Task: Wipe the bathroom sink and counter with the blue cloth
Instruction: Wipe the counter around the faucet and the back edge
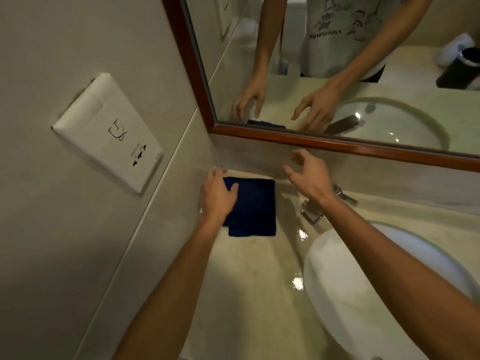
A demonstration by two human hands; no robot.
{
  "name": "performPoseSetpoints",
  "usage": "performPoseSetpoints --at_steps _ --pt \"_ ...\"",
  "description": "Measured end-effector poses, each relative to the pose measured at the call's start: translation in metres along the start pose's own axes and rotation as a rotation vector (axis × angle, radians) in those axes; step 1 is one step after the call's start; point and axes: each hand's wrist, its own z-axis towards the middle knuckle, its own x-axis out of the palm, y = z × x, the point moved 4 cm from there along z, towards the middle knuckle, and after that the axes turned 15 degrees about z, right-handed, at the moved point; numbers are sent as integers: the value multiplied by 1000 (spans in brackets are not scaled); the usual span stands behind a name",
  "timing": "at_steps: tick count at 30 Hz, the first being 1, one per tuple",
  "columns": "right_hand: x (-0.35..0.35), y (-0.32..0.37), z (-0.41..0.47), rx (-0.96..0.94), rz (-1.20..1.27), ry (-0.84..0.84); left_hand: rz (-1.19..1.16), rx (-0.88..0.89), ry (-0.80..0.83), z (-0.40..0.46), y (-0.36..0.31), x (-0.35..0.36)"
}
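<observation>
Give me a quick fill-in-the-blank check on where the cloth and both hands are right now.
1. The blue cloth lies folded on the ____, in the corner by the wall.
2. The ____ hand rests on the cloth's left edge.
3. The right hand hovers above the counter, holding ____.
4. The faucet stands behind the white ____.

Missing words: counter; left; nothing; sink

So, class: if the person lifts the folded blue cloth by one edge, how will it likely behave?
The blue cloth lies folded flat with uneven layered edges, so it probably droops and unfolds when lifted. It looks thin, so likely light. The counter shines as if wet; pushed by the left hand, the cloth may drag rather than glide.
</observation>
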Motion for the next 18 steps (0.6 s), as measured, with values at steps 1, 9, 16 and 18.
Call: performPoseSetpoints --at_steps 1,9,16,18 --pt "-5 -5 -6 -41 -55 -12 40 49 -35 -7 -4 11" --pt "-46 -81 -46 -119 -388 -20 275 23 108 7 -23 122" --pt "-36 -109 -56 -135 -491 -66 283 99 -105 33 1 143" --pt "-35 -109 -56 -144 -492 -69 266 107 -149 54 12 138"
